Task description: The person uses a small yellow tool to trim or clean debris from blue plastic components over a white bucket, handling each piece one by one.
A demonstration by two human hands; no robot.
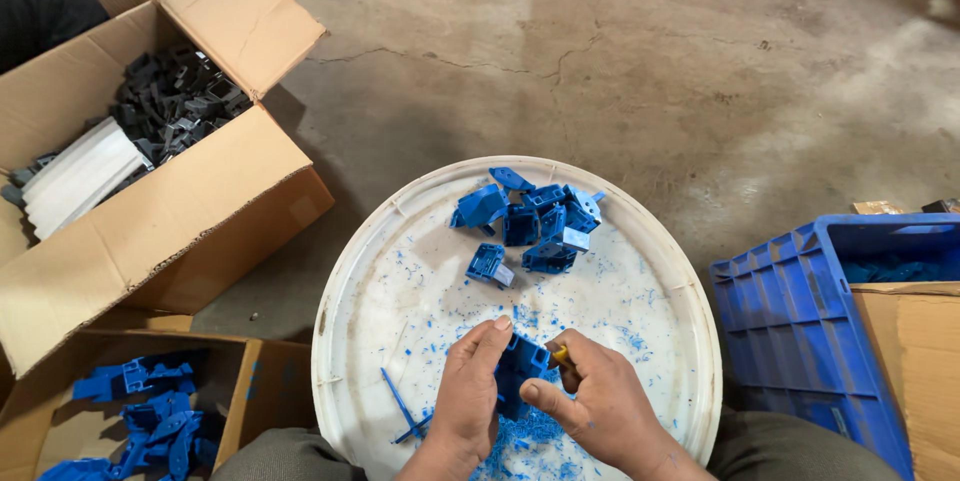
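— Well, what's under your hands?
— A round white tray [400, 271] on cracked concrete floor [650, 71], dusted with blue shavings.
— And the piece?
— Your left hand [468, 391] and right hand [600, 406] both clasp one blue plastic part [522, 366]; similar parts [530, 216] lie just beyond.

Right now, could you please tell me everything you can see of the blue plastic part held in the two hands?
The blue plastic part is a small, boxy moulded piece with open cavities and thin walls, glossy and rigid-looking. The left hand grips its left side, the right hand its right, with a small yellow-tipped tool at its top edge. It is held just above the round white plastic tray, over blue shavings.
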